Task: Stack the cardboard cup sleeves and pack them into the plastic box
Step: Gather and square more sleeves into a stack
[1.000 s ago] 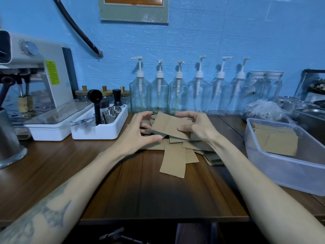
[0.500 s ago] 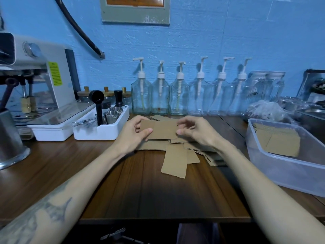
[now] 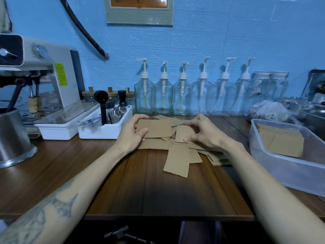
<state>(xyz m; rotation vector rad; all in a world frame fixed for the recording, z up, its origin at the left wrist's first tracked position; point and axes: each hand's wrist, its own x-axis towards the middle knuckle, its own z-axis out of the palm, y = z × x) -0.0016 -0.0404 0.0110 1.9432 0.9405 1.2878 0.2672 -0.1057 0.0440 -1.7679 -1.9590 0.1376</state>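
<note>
Gathering sleeves into a stack, now lowered onto the pile

Left hand grips the stack; right hand, having let go of it, pinches another sleeve just right; box, far right, holds some already.

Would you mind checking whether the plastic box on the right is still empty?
No, the plastic box already holds a stack of cardboard sleeves lying against its far side.
</note>
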